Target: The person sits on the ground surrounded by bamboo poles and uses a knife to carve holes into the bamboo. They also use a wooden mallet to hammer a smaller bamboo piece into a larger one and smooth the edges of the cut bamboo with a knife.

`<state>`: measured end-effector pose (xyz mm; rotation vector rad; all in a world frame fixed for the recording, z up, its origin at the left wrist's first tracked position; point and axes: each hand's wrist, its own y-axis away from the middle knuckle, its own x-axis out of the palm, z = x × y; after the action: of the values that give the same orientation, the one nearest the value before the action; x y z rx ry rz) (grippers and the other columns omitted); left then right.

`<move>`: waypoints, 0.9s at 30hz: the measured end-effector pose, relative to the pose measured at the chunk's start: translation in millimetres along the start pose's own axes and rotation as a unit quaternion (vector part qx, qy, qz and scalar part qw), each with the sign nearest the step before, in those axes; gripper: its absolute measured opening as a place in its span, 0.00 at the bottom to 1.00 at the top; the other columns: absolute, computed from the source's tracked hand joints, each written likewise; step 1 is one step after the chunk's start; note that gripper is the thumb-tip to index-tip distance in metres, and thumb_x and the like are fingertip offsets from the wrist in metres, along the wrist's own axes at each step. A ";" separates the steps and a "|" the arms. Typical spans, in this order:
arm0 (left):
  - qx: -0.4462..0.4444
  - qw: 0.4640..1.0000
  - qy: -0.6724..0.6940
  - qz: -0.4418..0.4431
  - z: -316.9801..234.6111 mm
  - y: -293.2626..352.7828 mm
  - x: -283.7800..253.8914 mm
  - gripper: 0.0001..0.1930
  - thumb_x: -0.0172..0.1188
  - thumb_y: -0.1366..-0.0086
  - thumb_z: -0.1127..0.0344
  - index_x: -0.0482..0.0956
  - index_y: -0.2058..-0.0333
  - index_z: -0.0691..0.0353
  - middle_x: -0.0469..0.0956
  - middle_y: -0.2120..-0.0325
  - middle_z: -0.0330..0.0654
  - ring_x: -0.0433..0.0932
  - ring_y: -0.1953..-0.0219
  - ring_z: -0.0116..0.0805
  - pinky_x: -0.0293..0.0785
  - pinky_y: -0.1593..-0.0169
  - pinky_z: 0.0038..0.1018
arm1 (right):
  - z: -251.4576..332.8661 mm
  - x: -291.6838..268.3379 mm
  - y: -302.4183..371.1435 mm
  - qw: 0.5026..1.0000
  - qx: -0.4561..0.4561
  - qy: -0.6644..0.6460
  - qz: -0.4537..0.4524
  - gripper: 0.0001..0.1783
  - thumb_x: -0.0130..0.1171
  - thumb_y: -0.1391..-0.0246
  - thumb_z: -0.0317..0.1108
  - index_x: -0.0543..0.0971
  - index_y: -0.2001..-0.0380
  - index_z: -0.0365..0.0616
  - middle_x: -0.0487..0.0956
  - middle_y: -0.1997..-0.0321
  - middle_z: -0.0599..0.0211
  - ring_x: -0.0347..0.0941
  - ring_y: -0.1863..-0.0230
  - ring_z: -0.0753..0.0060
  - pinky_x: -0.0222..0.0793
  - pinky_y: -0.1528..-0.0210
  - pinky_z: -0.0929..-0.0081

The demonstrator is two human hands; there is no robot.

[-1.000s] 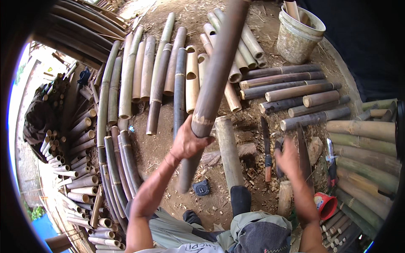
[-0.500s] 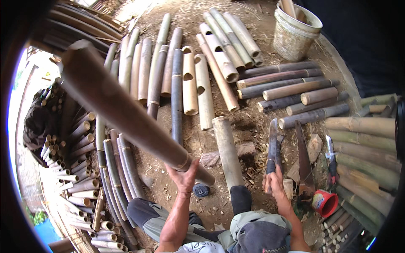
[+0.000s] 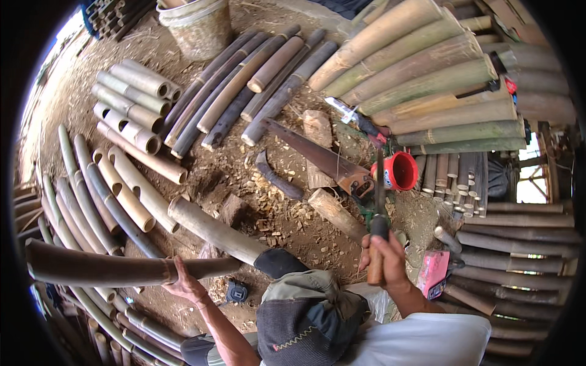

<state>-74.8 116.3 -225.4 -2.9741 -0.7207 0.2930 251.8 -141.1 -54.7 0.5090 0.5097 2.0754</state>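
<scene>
My left hand (image 3: 186, 285) is closed around a long dark brown bamboo tube (image 3: 97, 265) near its right end. The tube lies nearly level across the left side of the view. In my right hand (image 3: 394, 262) is a large knife (image 3: 379, 226), gripped by its wooden, dark-collared handle with the narrow-looking blade pointing away from me. A pale bamboo tube (image 3: 213, 229) rests beside my leg, between the two hands. Just beyond the knife, a handsaw (image 3: 317, 152) with a wooden handle lies near a red cup (image 3: 401, 171). A short pale log (image 3: 337, 213) lies left of the knife.
Rows of cut bamboo (image 3: 131, 155) cover the ground at left, some with notches. Thick green-tan bamboo (image 3: 421, 73) is stacked far right. A dirty white bucket (image 3: 195, 30) stands at the back. A dark tape measure (image 3: 237, 291) and a pink box (image 3: 434, 271) lie near me.
The view has turned to the right. My right hand has raised the knife from low near the ground. My left hand still grips the dark tube, which now looks more level.
</scene>
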 end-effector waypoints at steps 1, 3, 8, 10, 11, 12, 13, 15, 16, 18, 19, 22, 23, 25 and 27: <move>-0.009 1.000 -0.007 0.002 -3.3 -3.9 1.3 0.40 0.77 0.48 0.58 0.67 0.43 0.72 0.75 0.50 0.54 0.78 0.52 0.44 0.77 0.44 0.42 | 7.0 -6.1 1.8 0.999 -0.005 -0.028 -0.038 0.20 0.53 0.36 0.38 0.65 0.45 0.42 0.74 0.63 0.62 0.73 0.76 0.72 0.76 0.75 0.70; -0.006 1.000 0.007 0.005 -5.9 -12.7 8.8 0.37 0.77 0.48 0.59 0.70 0.46 0.70 0.76 0.53 0.53 0.78 0.55 0.44 0.78 0.45 0.43 | 16.8 -21.6 -18.2 0.990 -0.013 -0.121 -0.070 0.19 0.53 0.36 0.44 0.70 0.51 0.42 0.75 0.67 0.64 0.73 0.76 0.74 0.76 0.75 0.71; 0.039 0.996 -0.042 0.073 11.8 -46.6 -5.4 0.24 0.75 0.47 0.64 0.75 0.57 0.68 0.77 0.66 0.46 0.76 0.62 0.35 0.76 0.56 0.35 | 18.7 -114.0 -132.9 0.933 0.011 -0.353 0.068 0.23 0.56 0.37 0.41 0.72 0.54 0.26 0.76 0.65 0.58 0.73 0.73 0.73 0.80 0.68 0.77; 0.006 0.992 -0.119 0.042 1.9 -41.7 20.1 0.28 0.77 0.50 0.63 0.75 0.52 0.63 0.77 0.63 0.44 0.76 0.61 0.36 0.76 0.55 0.36 | 7.5 -184.9 -186.5 0.911 -0.022 -0.407 0.062 0.18 0.54 0.36 0.37 0.70 0.56 0.29 0.73 0.62 0.60 0.75 0.67 0.70 0.79 0.62 0.74; -0.014 0.993 -0.085 0.080 -12.8 -42.0 37.2 0.29 0.77 0.50 0.63 0.74 0.52 0.61 0.77 0.63 0.43 0.76 0.61 0.34 0.77 0.55 0.33 | 5.0 -229.7 -211.4 0.889 -0.018 -0.442 0.118 0.13 0.54 0.39 0.30 0.69 0.56 0.32 0.70 0.62 0.61 0.73 0.63 0.70 0.78 0.57 0.72; -0.087 0.990 0.018 0.110 -3.5 -47.0 48.9 0.26 0.76 0.50 0.64 0.74 0.54 0.61 0.77 0.65 0.41 0.77 0.64 0.32 0.77 0.58 0.30 | 2.3 -267.7 -233.0 0.838 0.000 -0.526 0.149 0.13 0.56 0.43 0.28 0.69 0.58 0.34 0.68 0.63 0.65 0.71 0.63 0.70 0.77 0.54 0.72; -0.065 0.988 0.103 0.091 -4.4 -50.4 46.7 0.26 0.76 0.50 0.64 0.73 0.55 0.61 0.78 0.64 0.40 0.78 0.64 0.31 0.78 0.59 0.29 | -7.2 -257.0 -239.5 0.861 -0.017 -0.478 0.174 0.15 0.58 0.46 0.27 0.69 0.58 0.35 0.68 0.63 0.65 0.71 0.63 0.69 0.77 0.52 0.72; -0.085 0.995 0.016 0.044 -14.4 -56.0 20.5 0.28 0.77 0.51 0.62 0.72 0.54 0.62 0.80 0.63 0.42 0.79 0.63 0.32 0.79 0.58 0.31 | -18.6 -198.0 -221.6 0.910 -0.121 -0.372 0.136 0.17 0.57 0.44 0.28 0.70 0.55 0.27 0.72 0.57 0.57 0.71 0.63 0.69 0.78 0.53 0.73; -0.086 0.996 -0.006 0.033 -16.8 -54.3 15.0 0.29 0.77 0.51 0.61 0.72 0.54 0.62 0.81 0.62 0.44 0.80 0.62 0.33 0.79 0.58 0.32 | -24.0 -185.5 -211.0 0.911 -0.164 -0.329 0.187 0.22 0.55 0.40 0.35 0.69 0.51 0.25 0.74 0.53 0.53 0.73 0.60 0.67 0.78 0.52 0.70; -0.051 0.997 -0.055 0.014 -16.5 -50.2 3.4 0.30 0.76 0.50 0.60 0.70 0.52 0.62 0.80 0.61 0.47 0.81 0.61 0.38 0.81 0.56 0.34 | -18.1 -106.1 -150.5 0.940 -0.061 -0.320 0.102 0.23 0.51 0.40 0.36 0.67 0.47 0.31 0.74 0.54 0.55 0.74 0.59 0.64 0.77 0.53 0.67; -0.067 0.997 -0.040 0.011 -18.2 -47.0 3.8 0.30 0.75 0.50 0.61 0.69 0.51 0.62 0.80 0.61 0.47 0.81 0.61 0.38 0.81 0.56 0.34 | -14.3 -75.3 -124.5 0.950 -0.013 -0.302 0.076 0.22 0.50 0.42 0.34 0.67 0.46 0.34 0.75 0.54 0.57 0.74 0.59 0.62 0.76 0.53 0.66; -0.082 0.996 -0.015 0.018 -44.2 -28.8 7.7 0.34 0.74 0.50 0.63 0.66 0.48 0.62 0.77 0.60 0.47 0.80 0.61 0.39 0.84 0.57 0.37 | -34.0 -47.6 -110.2 0.991 0.097 -0.093 0.003 0.25 0.52 0.51 0.32 0.70 0.46 0.46 0.75 0.63 0.63 0.74 0.65 0.63 0.75 0.59 0.61; -0.069 0.997 -0.014 0.011 -50.4 -24.1 -5.0 0.33 0.74 0.50 0.65 0.67 0.48 0.63 0.77 0.59 0.47 0.80 0.60 0.39 0.83 0.55 0.36 | -43.5 -44.3 -107.2 0.996 0.089 -0.027 0.000 0.24 0.52 0.50 0.32 0.70 0.47 0.48 0.75 0.65 0.65 0.74 0.67 0.65 0.75 0.62 0.61; -0.049 0.998 0.029 0.017 -49.1 -10.6 -28.0 0.32 0.73 0.50 0.68 0.68 0.48 0.65 0.77 0.58 0.48 0.80 0.59 0.37 0.81 0.52 0.34 | -41.9 -22.5 -103.9 0.995 0.097 0.024 -0.007 0.21 0.54 0.46 0.35 0.71 0.48 0.49 0.73 0.69 0.67 0.72 0.75 0.69 0.73 0.72 0.66; 0.000 0.999 0.040 0.020 -38.4 6.2 -44.6 0.30 0.72 0.50 0.70 0.70 0.49 0.66 0.78 0.56 0.48 0.80 0.57 0.36 0.80 0.49 0.32 | -57.1 -8.4 -113.9 0.990 0.061 0.129 0.001 0.19 0.58 0.42 0.39 0.71 0.50 0.48 0.72 0.73 0.68 0.69 0.80 0.72 0.69 0.79 0.71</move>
<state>-103.2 89.5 -180.9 -2.9837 -0.6538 0.1761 302.9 -100.4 -164.3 0.3106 0.7920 2.1329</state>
